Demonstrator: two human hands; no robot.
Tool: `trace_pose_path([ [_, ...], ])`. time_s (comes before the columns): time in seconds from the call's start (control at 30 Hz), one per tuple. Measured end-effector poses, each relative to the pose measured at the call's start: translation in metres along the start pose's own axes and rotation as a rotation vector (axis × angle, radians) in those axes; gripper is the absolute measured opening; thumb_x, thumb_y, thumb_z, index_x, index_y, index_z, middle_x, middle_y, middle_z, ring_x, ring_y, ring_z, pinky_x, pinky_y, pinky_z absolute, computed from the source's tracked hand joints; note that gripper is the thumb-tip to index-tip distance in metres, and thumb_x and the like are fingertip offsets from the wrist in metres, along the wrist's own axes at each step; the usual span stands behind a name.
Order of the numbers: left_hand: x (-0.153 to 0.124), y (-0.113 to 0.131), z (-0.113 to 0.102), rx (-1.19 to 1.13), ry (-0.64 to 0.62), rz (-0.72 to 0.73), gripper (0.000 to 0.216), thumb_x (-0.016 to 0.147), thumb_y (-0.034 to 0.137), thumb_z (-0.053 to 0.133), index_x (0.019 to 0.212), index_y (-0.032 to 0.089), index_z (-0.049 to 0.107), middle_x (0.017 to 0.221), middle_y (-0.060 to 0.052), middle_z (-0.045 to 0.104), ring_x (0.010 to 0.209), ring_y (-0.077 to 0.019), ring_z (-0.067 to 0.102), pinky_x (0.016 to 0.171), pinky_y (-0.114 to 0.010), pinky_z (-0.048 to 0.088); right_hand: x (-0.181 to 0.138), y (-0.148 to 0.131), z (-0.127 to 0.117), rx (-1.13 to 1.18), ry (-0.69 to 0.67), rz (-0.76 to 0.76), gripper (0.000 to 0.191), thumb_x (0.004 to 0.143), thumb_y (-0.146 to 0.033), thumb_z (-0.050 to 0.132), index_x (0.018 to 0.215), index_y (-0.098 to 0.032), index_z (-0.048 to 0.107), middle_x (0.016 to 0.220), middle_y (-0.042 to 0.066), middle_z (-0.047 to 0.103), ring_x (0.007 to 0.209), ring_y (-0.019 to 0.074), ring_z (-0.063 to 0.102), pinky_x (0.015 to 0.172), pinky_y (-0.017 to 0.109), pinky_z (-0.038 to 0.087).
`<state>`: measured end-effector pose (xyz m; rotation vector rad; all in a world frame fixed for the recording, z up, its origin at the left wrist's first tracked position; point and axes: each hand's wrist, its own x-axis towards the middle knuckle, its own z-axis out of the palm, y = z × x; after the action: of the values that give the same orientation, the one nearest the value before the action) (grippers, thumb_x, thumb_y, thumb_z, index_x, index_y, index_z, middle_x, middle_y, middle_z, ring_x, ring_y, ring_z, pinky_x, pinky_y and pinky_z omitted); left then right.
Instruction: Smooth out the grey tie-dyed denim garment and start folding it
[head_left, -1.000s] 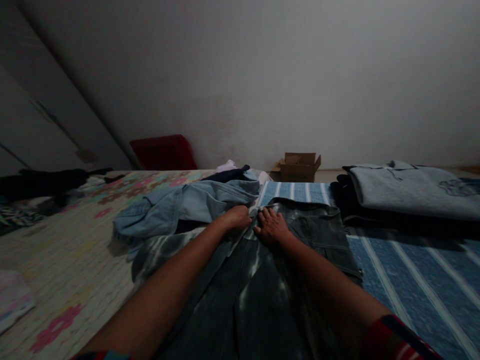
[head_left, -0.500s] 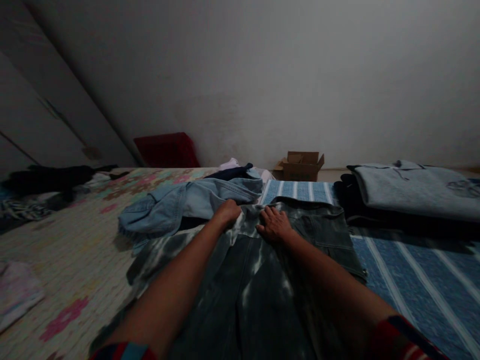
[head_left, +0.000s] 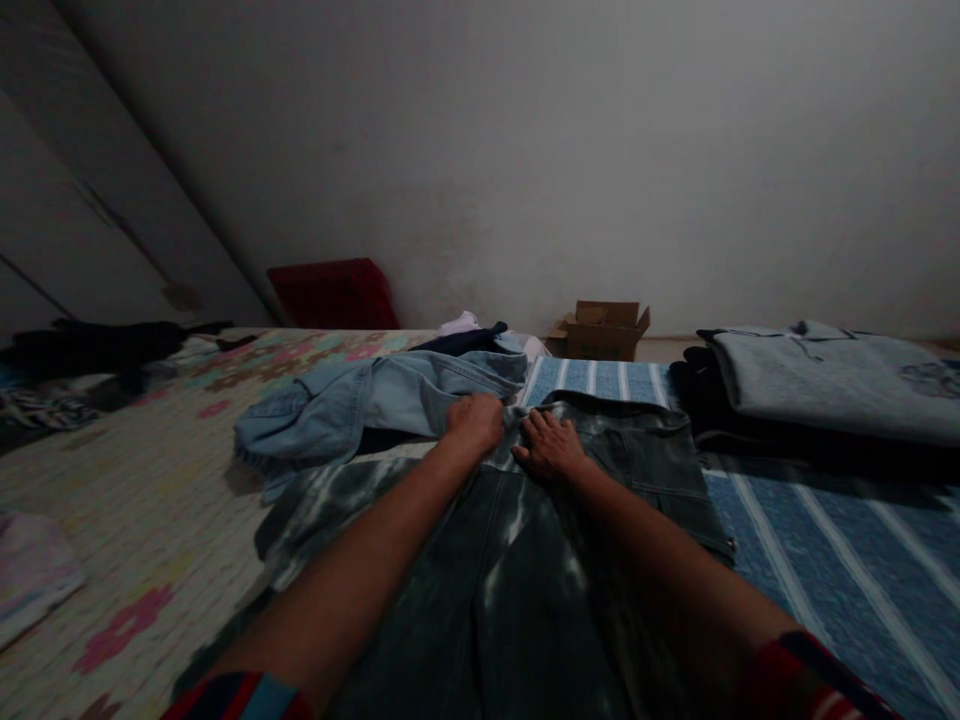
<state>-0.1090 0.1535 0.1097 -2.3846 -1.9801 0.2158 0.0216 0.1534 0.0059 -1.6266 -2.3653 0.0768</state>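
A dark grey-green denim garment (head_left: 517,580) with pale bleached streaks lies spread in front of me, its far edge banded. My left hand (head_left: 475,422) is closed at that far edge, its fingers curled over the cloth and partly hidden. Beside it, my right hand (head_left: 551,445) rests on the garment with its fingers spread and lying flat. Just beyond my left hand is a crumpled light-blue denim garment (head_left: 390,395), with dark cloth beneath it.
To the right, a grey folded garment (head_left: 825,380) tops a dark pile on a blue striped cloth (head_left: 795,560). Floral bedding (head_left: 165,520) spreads leftward, with dark clothes (head_left: 97,350) heaped far left. An open cardboard box (head_left: 604,332) and a red object (head_left: 334,293) stand near the wall.
My left hand has moved right along the garment's far edge, nearer to my right hand. The right hand stays where it was.
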Motion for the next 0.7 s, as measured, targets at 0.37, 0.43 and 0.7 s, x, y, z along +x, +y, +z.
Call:
trace_pose_path([
  [0.37,0.066,0.027,0.029,0.036,-0.061,0.173,0.023,0.082,0.022,0.062,0.101,0.011,0.070,0.106,-0.019,0.069,0.105,-0.0263,0.064,0.087,-0.029,0.049,0.001,-0.001,-0.002,-0.014,0.002,0.005,0.062,0.092,-0.056,0.029,0.137,-0.016,0.042,0.144,0.013,0.039,0.125,0.0318,0.035,0.093,0.046,0.034],
  [0.43,0.075,0.023,0.035,0.021,-0.049,0.160,0.024,0.082,0.021,0.062,0.103,0.012,0.069,0.109,-0.019,0.069,0.106,-0.0256,0.064,0.088,-0.028,0.048,0.001,0.000,-0.002,-0.011,0.005,0.007,0.062,0.092,-0.056,0.029,0.138,-0.017,0.041,0.143,0.013,0.040,0.126,0.0312,0.034,0.094,0.046,0.033],
  [0.7,0.091,0.014,0.047,-0.046,-0.012,0.111,0.023,0.083,0.023,0.058,0.098,0.014,0.072,0.105,-0.015,0.071,0.103,-0.0237,0.065,0.083,-0.024,0.049,0.001,0.001,0.001,0.000,0.023,0.016,0.061,0.091,-0.057,0.034,0.138,-0.017,0.041,0.144,0.012,0.039,0.125,0.0307,0.035,0.095,0.045,0.032],
])
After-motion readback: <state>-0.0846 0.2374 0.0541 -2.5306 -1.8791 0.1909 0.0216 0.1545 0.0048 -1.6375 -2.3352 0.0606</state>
